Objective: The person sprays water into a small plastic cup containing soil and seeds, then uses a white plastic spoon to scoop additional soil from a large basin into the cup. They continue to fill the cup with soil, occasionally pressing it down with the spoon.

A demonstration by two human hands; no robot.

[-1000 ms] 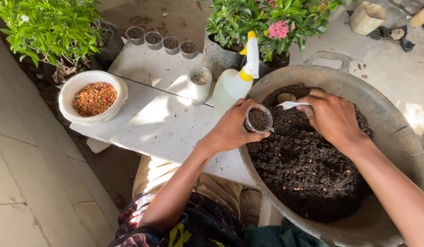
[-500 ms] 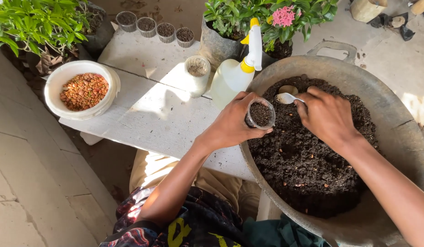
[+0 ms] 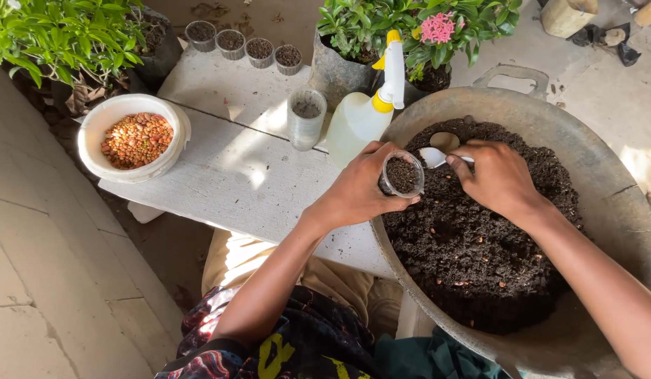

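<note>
Soil-filled clear cup [image 3: 401, 175] in left hand [image 3: 357, 189], white spoon [image 3: 438, 156] in right hand [image 3: 497, 177], over soil-laden basin [image 3: 606, 203].

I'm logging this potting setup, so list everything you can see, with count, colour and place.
small cup: one, clear, part-filled with soil, in left hand
spoon: one, white, in right hand over the soil
basin: one, grey, full of dark soil, right
spray bottle: one, white with yellow, beside basin
filled cups: four, clear, row at bench's far edge
tall cup: one, clear, mid-bench
bowl: one, white, holding orange-brown pellets, left
bench: one, white
potted plants: green, one pink-flowered, behind
left hand: gripping cup
right hand: gripping spoon
</note>
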